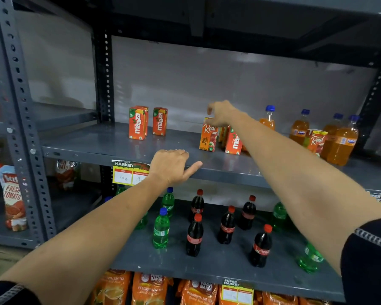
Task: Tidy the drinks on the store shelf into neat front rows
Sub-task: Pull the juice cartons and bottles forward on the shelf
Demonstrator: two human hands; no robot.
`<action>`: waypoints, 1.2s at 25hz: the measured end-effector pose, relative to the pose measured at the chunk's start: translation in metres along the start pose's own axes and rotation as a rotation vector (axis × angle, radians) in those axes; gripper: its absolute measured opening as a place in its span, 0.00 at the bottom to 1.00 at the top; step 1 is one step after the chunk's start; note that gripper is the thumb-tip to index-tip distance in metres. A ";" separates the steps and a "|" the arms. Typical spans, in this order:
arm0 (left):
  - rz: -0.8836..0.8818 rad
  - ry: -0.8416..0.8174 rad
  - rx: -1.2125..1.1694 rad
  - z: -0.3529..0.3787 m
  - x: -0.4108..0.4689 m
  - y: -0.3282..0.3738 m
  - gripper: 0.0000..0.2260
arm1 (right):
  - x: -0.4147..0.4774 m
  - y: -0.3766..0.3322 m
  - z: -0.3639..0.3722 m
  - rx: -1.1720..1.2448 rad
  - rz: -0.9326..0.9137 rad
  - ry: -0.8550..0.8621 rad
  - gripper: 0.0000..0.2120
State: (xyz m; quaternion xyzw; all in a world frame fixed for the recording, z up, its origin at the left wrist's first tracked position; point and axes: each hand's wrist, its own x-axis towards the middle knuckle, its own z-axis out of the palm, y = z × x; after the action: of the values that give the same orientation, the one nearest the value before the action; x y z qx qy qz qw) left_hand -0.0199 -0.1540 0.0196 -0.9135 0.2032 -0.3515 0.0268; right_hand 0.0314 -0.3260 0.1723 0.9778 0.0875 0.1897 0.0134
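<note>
The right hand [221, 114] reaches far in and pinches the top of the Real apple juice carton [208, 137], which stands tall near the middle of the upper shelf [92, 148], just left of a Maaza carton [233, 143]. The left hand [171, 167] rests on the shelf's near edge with fingers loosely curled and holds nothing. The carton is right under the right hand, so I think that hand will pull it toward the near edge.
</note>
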 end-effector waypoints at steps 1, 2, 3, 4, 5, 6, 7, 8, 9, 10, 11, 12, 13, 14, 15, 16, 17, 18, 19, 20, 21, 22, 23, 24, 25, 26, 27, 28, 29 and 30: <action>0.006 0.000 0.002 0.001 0.001 0.000 0.38 | -0.001 0.008 -0.009 0.000 0.001 0.023 0.21; 0.013 0.000 0.005 0.001 0.002 -0.001 0.39 | -0.002 0.018 -0.017 0.025 0.023 0.032 0.22; 0.020 0.005 0.002 0.001 0.003 -0.001 0.39 | -0.004 0.031 -0.024 0.023 0.053 0.017 0.23; 0.027 0.006 -0.005 0.001 0.003 -0.003 0.40 | -0.007 0.042 -0.027 -0.012 0.078 -0.029 0.24; 0.034 0.005 -0.017 0.000 0.003 -0.004 0.42 | -0.013 0.051 -0.028 -0.069 0.091 -0.098 0.24; 0.039 -0.001 -0.030 -0.001 0.004 -0.005 0.44 | -0.017 0.058 -0.026 -0.119 0.097 -0.169 0.24; 0.039 -0.011 -0.051 -0.002 0.005 -0.008 0.45 | -0.021 0.061 -0.023 -0.158 0.094 -0.217 0.24; 0.034 -0.028 -0.085 -0.004 0.006 -0.010 0.45 | -0.023 0.063 -0.018 -0.168 0.088 -0.226 0.23; 0.030 -0.057 -0.124 -0.006 0.009 -0.015 0.44 | -0.023 0.062 -0.016 -0.165 0.090 -0.216 0.22; 0.033 -0.094 -0.173 -0.009 0.013 -0.019 0.41 | -0.024 0.061 -0.016 -0.150 0.109 -0.203 0.22; 0.040 -0.144 -0.237 -0.014 0.017 -0.023 0.39 | -0.025 0.058 -0.018 -0.139 0.131 -0.209 0.22; 0.040 -0.209 -0.308 -0.018 0.018 -0.029 0.36 | -0.026 0.054 -0.020 -0.136 0.154 -0.235 0.23; 0.032 -0.263 -0.365 -0.023 0.019 -0.034 0.34 | -0.025 0.052 -0.023 -0.148 0.167 -0.258 0.23; 0.019 -0.291 -0.388 -0.026 0.016 -0.043 0.34 | -0.024 0.047 -0.027 -0.171 0.163 -0.284 0.23; 0.018 -0.293 -0.366 -0.029 0.012 -0.051 0.34 | -0.025 0.042 -0.034 -0.178 0.162 -0.319 0.23; 0.031 -0.274 -0.306 -0.029 0.005 -0.061 0.35 | -0.025 0.035 -0.040 -0.139 0.170 -0.362 0.21; 0.057 -0.228 -0.228 -0.027 -0.004 -0.071 0.37 | -0.024 0.026 -0.046 -0.057 0.180 -0.405 0.20; 0.085 -0.164 -0.170 -0.024 -0.014 -0.081 0.39 | -0.022 0.016 -0.050 0.032 0.179 -0.443 0.18; 0.107 -0.102 -0.135 -0.021 -0.022 -0.091 0.39 | -0.022 0.002 -0.054 0.099 0.170 -0.460 0.17; 0.119 -0.060 -0.110 -0.018 -0.029 -0.099 0.39 | -0.020 -0.011 -0.054 0.131 0.153 -0.460 0.17; 0.123 -0.032 -0.090 -0.016 -0.033 -0.107 0.40 | -0.016 -0.024 -0.052 0.155 0.133 -0.445 0.17; 0.117 -0.018 -0.076 -0.014 -0.036 -0.113 0.43 | -0.010 -0.037 -0.048 0.175 0.112 -0.419 0.17; 0.105 -0.012 -0.067 -0.012 -0.038 -0.116 0.45 | -0.004 -0.050 -0.044 0.193 0.088 -0.388 0.18; 0.091 -0.010 -0.059 -0.009 -0.039 -0.120 0.47 | 0.003 -0.064 -0.039 0.218 0.066 -0.358 0.18; 0.077 -0.014 -0.054 -0.007 -0.040 -0.122 0.47 | 0.011 -0.076 -0.035 0.252 0.056 -0.336 0.18; 0.067 -0.023 -0.056 -0.007 -0.040 -0.122 0.45 | 0.019 -0.086 -0.029 0.291 0.053 -0.319 0.17; 0.062 -0.028 -0.066 -0.006 -0.041 -0.122 0.44 | 0.026 -0.095 -0.024 0.320 0.052 -0.300 0.17; 0.064 -0.026 -0.072 -0.006 -0.041 -0.121 0.43 | 0.033 -0.104 -0.020 0.333 0.051 -0.276 0.17; 0.067 -0.020 -0.072 -0.006 -0.042 -0.120 0.43 | 0.039 -0.111 -0.016 0.326 0.051 -0.252 0.18; 0.070 -0.011 -0.074 -0.005 -0.042 -0.120 0.43 | 0.046 -0.119 -0.012 0.306 0.051 -0.222 0.18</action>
State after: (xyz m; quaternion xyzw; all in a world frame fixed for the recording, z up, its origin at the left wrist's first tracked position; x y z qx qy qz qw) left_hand -0.0084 -0.0271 0.0201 -0.9081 0.2480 -0.3374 0.0062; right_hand 0.0493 -0.2005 0.1930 0.9853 0.0888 0.0653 -0.1308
